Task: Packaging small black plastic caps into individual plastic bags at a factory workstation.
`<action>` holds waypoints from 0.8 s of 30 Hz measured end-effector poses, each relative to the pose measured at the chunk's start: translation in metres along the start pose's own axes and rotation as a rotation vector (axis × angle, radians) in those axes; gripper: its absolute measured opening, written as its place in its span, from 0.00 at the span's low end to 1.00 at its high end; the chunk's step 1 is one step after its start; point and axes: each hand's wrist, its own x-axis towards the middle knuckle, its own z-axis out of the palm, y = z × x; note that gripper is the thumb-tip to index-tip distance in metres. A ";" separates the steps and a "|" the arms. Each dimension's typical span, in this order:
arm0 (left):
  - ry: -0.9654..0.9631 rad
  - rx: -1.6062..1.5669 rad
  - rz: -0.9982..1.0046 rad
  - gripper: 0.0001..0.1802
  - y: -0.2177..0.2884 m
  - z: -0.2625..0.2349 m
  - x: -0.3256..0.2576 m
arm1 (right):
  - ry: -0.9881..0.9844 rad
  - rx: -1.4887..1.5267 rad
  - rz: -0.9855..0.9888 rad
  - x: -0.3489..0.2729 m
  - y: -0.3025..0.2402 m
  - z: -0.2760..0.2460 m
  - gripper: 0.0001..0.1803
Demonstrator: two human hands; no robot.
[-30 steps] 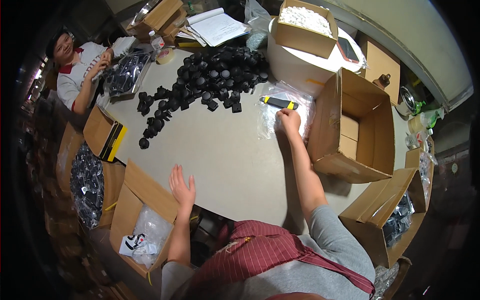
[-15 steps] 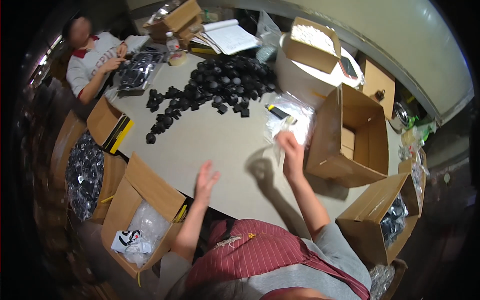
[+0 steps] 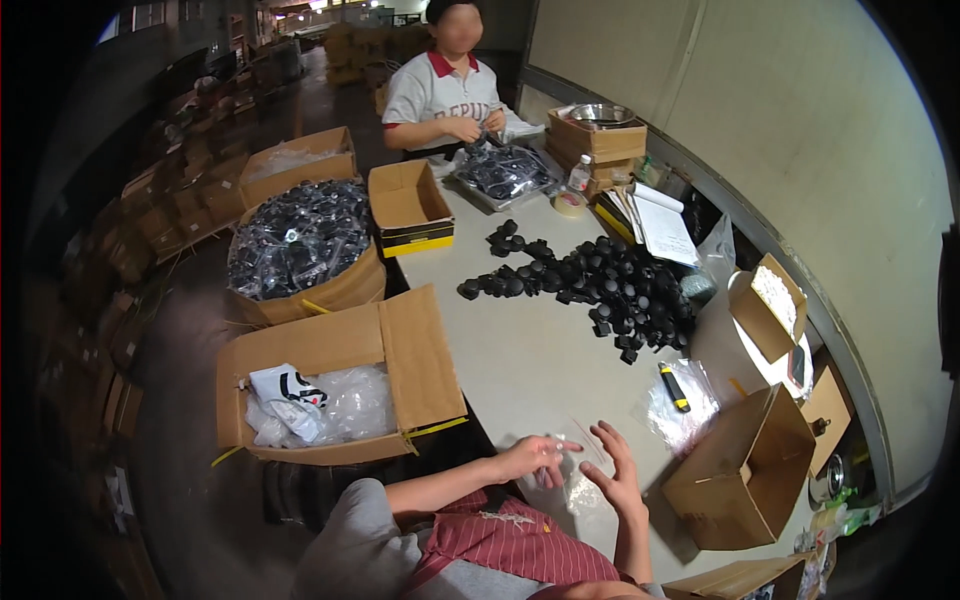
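My left hand [image 3: 535, 458] is over the near edge of the table, its fingers pointing right and closed on a thin clear plastic bag [image 3: 583, 492]. The bag is see-through, so its outline is hard to make out. Close by on the right, my right hand [image 3: 618, 472] has thumb and fingers apart, with nothing visible gripped in it. Beyond both hands lies a heap of small black plastic parts [image 3: 620, 285]. A yellow-and-black utility knife [image 3: 675, 388] rests on a stack of clear bags [image 3: 690, 415] to the right.
An open carton [image 3: 720, 480] stands right of my hands. On the left are a carton of clear bags [image 3: 425, 370] and a box of bagged black parts [image 3: 300, 240]. Across the table a co-worker [image 3: 440, 110] handles something beside a pile of bagged parts [image 3: 505, 172]. A notepad [image 3: 665, 225] lies at the back.
My view has swung left, bringing the co-worker and left boxes further in. My hands have come together; the clear bag, earlier at my right hand, is now at my left.
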 end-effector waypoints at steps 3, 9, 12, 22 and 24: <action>-0.084 0.070 0.002 0.27 0.018 0.000 -0.015 | -0.316 0.494 0.169 0.018 -0.003 0.010 0.40; -0.071 0.086 -0.003 0.27 0.028 -0.033 -0.041 | -0.280 0.710 0.327 0.044 -0.004 0.036 0.29; -0.028 0.092 -0.063 0.25 0.041 -0.052 -0.063 | -0.321 0.817 0.419 0.047 0.012 0.052 0.13; 0.399 -0.036 -0.046 0.13 0.000 -0.135 -0.096 | -0.158 0.786 0.580 0.045 0.017 0.096 0.05; 0.460 -0.051 -0.029 0.12 -0.006 -0.148 -0.093 | -0.132 0.793 0.638 0.046 0.018 0.101 0.04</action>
